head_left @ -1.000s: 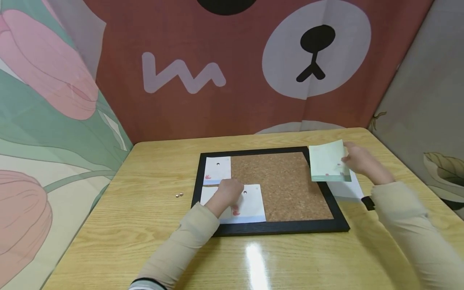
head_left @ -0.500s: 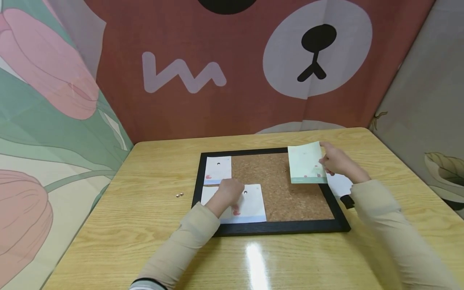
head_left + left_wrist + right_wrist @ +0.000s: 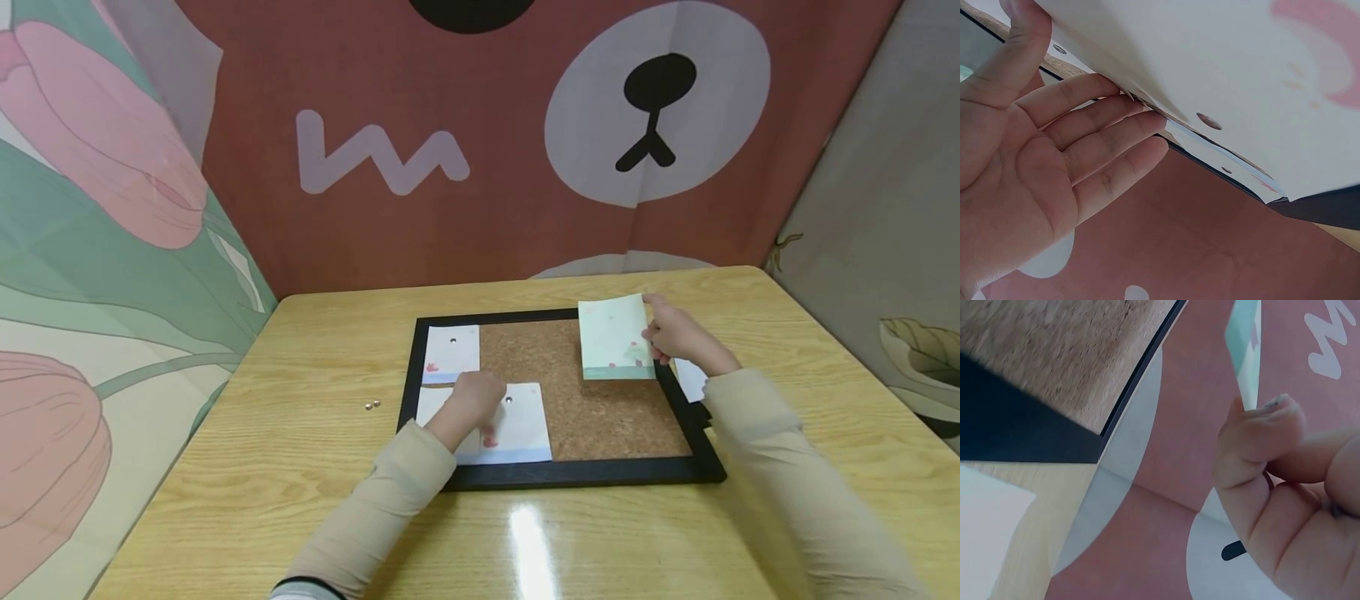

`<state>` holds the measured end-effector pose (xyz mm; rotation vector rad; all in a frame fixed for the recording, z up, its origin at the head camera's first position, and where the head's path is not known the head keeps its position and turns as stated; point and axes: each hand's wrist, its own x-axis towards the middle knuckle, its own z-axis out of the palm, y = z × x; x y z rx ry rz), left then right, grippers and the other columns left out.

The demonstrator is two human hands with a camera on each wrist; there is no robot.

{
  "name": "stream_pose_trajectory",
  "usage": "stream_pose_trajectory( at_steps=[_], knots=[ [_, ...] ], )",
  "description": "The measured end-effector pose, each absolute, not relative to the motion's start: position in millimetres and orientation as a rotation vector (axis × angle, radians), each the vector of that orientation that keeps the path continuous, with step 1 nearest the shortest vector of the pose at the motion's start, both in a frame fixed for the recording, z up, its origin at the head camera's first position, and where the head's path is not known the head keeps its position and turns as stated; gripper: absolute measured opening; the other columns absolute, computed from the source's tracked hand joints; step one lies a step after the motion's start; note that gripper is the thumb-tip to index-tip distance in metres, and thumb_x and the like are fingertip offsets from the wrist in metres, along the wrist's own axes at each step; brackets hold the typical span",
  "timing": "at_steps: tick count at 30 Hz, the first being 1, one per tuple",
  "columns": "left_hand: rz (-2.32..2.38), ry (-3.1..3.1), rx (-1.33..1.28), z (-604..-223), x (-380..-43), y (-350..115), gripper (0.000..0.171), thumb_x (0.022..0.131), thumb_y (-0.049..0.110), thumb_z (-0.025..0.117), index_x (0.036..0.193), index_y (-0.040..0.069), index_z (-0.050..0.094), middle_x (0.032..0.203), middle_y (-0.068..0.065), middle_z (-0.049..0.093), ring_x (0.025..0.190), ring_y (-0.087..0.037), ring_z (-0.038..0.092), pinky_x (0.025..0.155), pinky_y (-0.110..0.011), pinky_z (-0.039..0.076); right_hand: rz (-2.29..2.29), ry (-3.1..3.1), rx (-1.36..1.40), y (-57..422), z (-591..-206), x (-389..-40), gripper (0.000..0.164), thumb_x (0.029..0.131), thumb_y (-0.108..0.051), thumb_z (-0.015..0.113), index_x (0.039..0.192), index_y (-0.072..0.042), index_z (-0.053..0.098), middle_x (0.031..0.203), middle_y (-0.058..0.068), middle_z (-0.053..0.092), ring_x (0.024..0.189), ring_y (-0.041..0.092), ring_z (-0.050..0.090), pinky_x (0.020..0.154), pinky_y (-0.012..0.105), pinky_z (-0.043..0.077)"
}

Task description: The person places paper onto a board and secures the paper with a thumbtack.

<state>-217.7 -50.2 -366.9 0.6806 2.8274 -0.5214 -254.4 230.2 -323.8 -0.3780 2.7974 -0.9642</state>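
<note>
A cork board [image 3: 611,429] in a black frame lies on the table. White notes sit along its left side: an upper one [image 3: 461,354] and, below, a lower one [image 3: 521,429] beside another partly hidden by my left hand [image 3: 476,400]. Silver thumbtacks show on them. That hand rests at the lower notes, its fingers [image 3: 1104,150] extended and touching the paper's edge in the left wrist view. My right hand [image 3: 682,333] pinches a pale green note [image 3: 615,333] by its right edge, between thumb and fingers. The note is raised over the board's upper right.
Two loose thumbtacks [image 3: 372,405] lie on the table left of the board. White paper [image 3: 690,379] rests beyond the frame's right side, partly covered by the right arm, near a small black object. A printed cloth [image 3: 502,225] hangs behind the table.
My right hand has carried the green note leftward from beyond the frame's right edge to over the cork. My left hand has stayed at the lower notes.
</note>
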Motion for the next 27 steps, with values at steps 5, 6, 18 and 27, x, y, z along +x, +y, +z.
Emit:
stream_pose_trajectory(
  at_steps=[5, 6, 18, 27],
  knots=[
    [-0.521, 2.823, 0.687, -367.9, -217.7, -51.2, 0.051, 0.048, 0.033, 0.086, 0.090, 0.014, 0.065, 0.088, 0.000, 0.063, 0.073, -0.015, 0.057, 0.055, -0.032, 0.048, -0.980, 2.790, -0.405, 219.5, -324.5, -256.8, 0.059, 0.089, 0.011, 0.038, 0.136, 0.012, 0.002, 0.062, 0.016, 0.052, 0.045, 0.021, 0.048, 0.049, 0.041, 0.046],
    [-0.520, 2.824, 0.690, -368.1, -217.5, -51.2, 0.050, 0.049, 0.033, 0.086, 0.090, 0.014, 0.065, 0.088, -0.001, 0.063, 0.073, -0.015, 0.057, 0.055, -0.032, 0.048, -0.982, 2.783, -0.407, 217.6, -325.3, -257.5, 0.059, 0.089, 0.010, 0.038, 0.136, 0.012, 0.001, 0.062, 0.016, 0.052, 0.045, 0.022, 0.049, 0.048, 0.040, 0.046],
    [-0.487, 2.837, 0.682, -366.8, -217.8, -49.5, 0.045, 0.050, 0.029, 0.086, 0.088, 0.014, 0.066, 0.087, -0.001, 0.063, 0.072, -0.015, 0.056, 0.056, -0.032, 0.048, -1.030, 2.738, -0.410, 200.9, -333.5, -264.4, 0.060, 0.091, 0.008, 0.038, 0.137, 0.010, 0.001, 0.060, 0.018, 0.051, 0.047, 0.026, 0.050, 0.048, 0.041, 0.046],
    [-0.497, 2.847, 0.691, -367.9, -216.2, -51.7, 0.043, 0.051, 0.028, 0.085, 0.087, 0.014, 0.066, 0.087, -0.001, 0.064, 0.073, -0.015, 0.057, 0.056, -0.032, 0.048, -1.040, 2.695, -0.393, 190.1, -337.8, -268.1, 0.062, 0.092, 0.006, 0.038, 0.138, 0.007, -0.002, 0.060, 0.013, 0.051, 0.046, 0.018, 0.049, 0.053, 0.043, 0.048]
  ],
)
